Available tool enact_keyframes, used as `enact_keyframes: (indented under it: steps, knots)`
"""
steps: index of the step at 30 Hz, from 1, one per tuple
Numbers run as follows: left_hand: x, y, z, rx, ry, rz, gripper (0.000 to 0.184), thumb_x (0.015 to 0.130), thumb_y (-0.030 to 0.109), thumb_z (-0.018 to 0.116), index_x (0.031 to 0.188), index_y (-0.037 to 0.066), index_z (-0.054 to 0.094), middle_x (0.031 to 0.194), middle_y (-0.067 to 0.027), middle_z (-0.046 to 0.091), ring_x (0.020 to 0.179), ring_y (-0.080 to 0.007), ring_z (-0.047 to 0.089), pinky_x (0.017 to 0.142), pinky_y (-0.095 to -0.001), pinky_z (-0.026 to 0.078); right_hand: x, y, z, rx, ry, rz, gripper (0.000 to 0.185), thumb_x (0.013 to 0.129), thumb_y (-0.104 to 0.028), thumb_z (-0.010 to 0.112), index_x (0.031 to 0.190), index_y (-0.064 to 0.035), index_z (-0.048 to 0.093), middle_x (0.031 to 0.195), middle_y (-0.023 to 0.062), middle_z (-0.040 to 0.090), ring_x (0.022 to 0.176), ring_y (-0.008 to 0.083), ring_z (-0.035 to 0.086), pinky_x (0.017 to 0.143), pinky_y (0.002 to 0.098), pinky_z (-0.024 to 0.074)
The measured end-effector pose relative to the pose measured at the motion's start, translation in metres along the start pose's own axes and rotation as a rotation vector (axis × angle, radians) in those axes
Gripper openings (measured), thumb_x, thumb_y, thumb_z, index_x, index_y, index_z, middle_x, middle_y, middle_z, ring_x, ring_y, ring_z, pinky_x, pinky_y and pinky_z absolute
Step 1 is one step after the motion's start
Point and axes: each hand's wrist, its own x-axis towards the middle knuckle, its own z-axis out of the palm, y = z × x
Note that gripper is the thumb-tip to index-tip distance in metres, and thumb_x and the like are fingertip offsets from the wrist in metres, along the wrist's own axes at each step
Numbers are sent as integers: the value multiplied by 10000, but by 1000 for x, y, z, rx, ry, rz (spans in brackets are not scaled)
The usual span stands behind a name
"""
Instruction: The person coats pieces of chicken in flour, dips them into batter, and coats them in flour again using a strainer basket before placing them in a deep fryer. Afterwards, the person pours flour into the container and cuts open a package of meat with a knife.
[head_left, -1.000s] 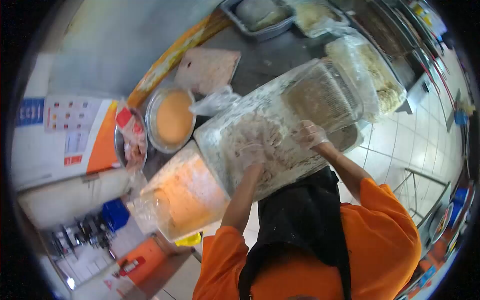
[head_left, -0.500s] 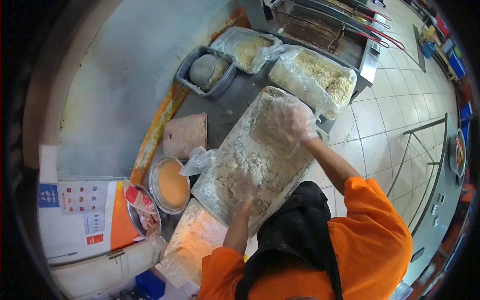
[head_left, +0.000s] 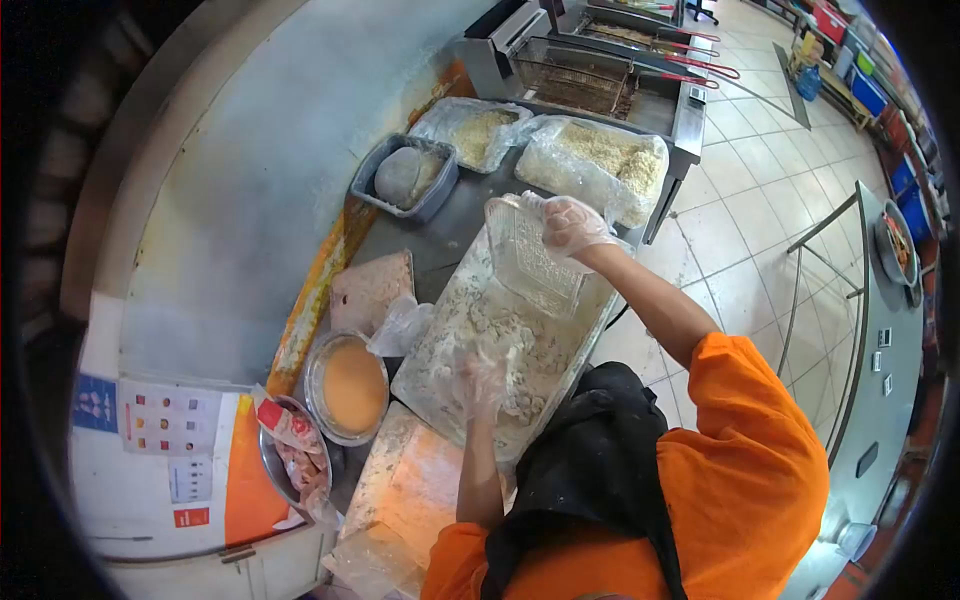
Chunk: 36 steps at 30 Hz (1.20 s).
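Observation:
My right hand, in a clear plastic glove, is closed on the upper rim of a wire mesh basket. The basket lies slanted in the far end of a long tub of flour. Deeper in the near half of that tub, my gloved left hand touches the clumpy flour; motion and flour blur its fingers. Left of the tub stands a bowl of orange-brown liquid. A crumpled plastic bag lies against the tub's left edge.
Two plastic-lined trays of crumbs, one being the right crumb tray, stand at the back beside a grey bin. Fryers with red-handled baskets are beyond. A bowl of raw meat sits at left; a steel table at right.
The mesh basket has tilted up at its far end, with my right hand at its rim. My left hand has shifted slightly within the flour. The camera view has turned a little.

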Motion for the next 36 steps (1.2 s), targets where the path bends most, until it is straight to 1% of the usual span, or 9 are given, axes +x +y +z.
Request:
enact_keyframes:
  steps: [3, 5, 7, 10, 16, 19, 22, 27, 36]
  knots:
    - [5, 33, -11, 11, 352, 191, 721, 673, 404, 757, 1220, 7, 507, 1136, -233, 569, 1107, -365, 521, 951, -428, 416, -16, -16, -7, 50, 118, -127, 214, 707, -149, 543, 857, -52, 659, 823, 176, 635, 781, 326, 621, 718, 378, 504]
    - [9, 84, -31, -576, 62, -126, 856, 679, 411, 757, 1337, 6, 388, 1271, -266, 474, 1240, -375, 406, 1049, -420, 325, -22, 10, 28, -150, -54, -240, 288, 692, -127, 573, 966, -73, 645, 872, 185, 627, 877, 316, 610, 814, 382, 473]
    - [8, 83, -28, -461, 112, 10, 849, 732, 453, 696, 1365, 8, 345, 1327, -250, 428, 1264, -375, 382, 1057, -421, 314, -16, 74, 107, -128, -48, -454, 350, 688, -111, 588, 1032, -73, 635, 918, 188, 631, 925, 307, 605, 856, 386, 455]
    - [12, 75, -31, -287, 196, 220, 843, 811, 516, 603, 1407, 12, 281, 1411, -225, 358, 1299, -375, 345, 1068, -422, 296, -50, 16, 61, 300, -114, 66, 425, 691, -87, 600, 1115, -74, 611, 942, 162, 653, 914, 316, 615, 834, 384, 456]
    - [-56, 45, -71, -580, -35, -804, 712, 919, 549, 417, 1415, 54, 296, 1422, -140, 387, 1264, -294, 419, 996, -406, 376, -67, 53, 114, 663, -274, 460, 363, 734, -50, 560, 1088, -55, 641, 873, 132, 671, 772, 232, 623, 681, 366, 481]
    - [-39, -14, 5, -1299, 126, -772, 687, 922, 545, 418, 1398, 61, 315, 1404, -97, 404, 1245, -255, 425, 986, -391, 375, -64, 14, 66, 570, -369, 512, 315, 759, -57, 579, 1067, -37, 644, 861, 115, 665, 733, 197, 620, 655, 338, 498]
    - [-41, 46, -45, -1800, 258, -623, 592, 940, 495, 419, 1343, 62, 394, 1346, -74, 457, 1192, -238, 461, 973, -366, 387, -37, 93, 102, 1343, -530, 228, 258, 824, -124, 597, 1061, -35, 648, 846, 80, 650, 737, 184, 621, 661, 302, 510]
    - [-51, 38, -41, -1495, 317, -766, 520, 968, 442, 379, 1335, 76, 404, 1322, -98, 468, 1173, -241, 471, 991, -337, 380, -36, 175, 261, 1316, -315, 258, 420, 788, 13, 592, 1205, -22, 555, 1072, 82, 625, 960, 146, 579, 805, 216, 454]
    - [-51, 52, -43, -2020, 107, -623, 503, 976, 431, 341, 1343, 93, 399, 1309, -91, 481, 1133, -269, 510, 955, -429, 439, -16, 128, 194, 1035, -480, 94, 396, 793, -77, 599, 1187, -36, 578, 1141, 108, 613, 1023, 196, 561, 880, 305, 437]
